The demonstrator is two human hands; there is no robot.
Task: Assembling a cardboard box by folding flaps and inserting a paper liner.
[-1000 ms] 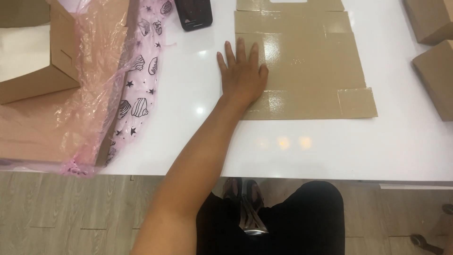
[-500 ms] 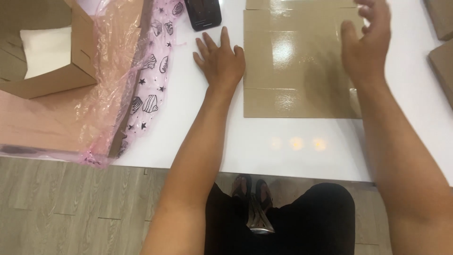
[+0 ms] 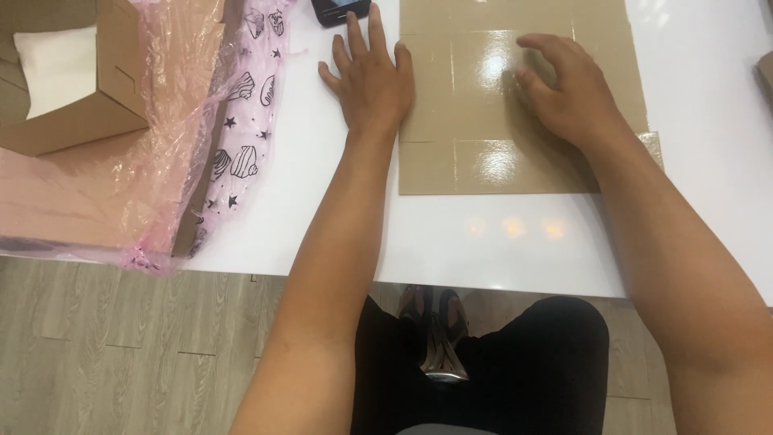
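While both forearms reach out over the near edge of the white bench [image 3: 515,250], the two hands rest on a flat, creased sheet of brown cardboard [image 3: 483,161] that lies unfolded on it. The left hand [image 3: 372,80] lies palm down with its fingers spread, its grip fully open and closed on nothing; its outer half sits on the bare bench and its thumb side overlaps the left edge of the cardboard. The right hand [image 3: 568,93] sits to the right of it, well onto the sheet, fingers loosely curled with the tips pressing the glossy surface; its grip is open too and holds nothing. Just beyond the left fingertips a dark phone [image 3: 338,11] lies at the far edge of view. Farther left of the left hand, crumpled pink plastic wrap [image 3: 201,121] printed with black stars and cakes lies over a stack of flat brown sheets, and an open brown box [image 3: 72,80] stands on it.
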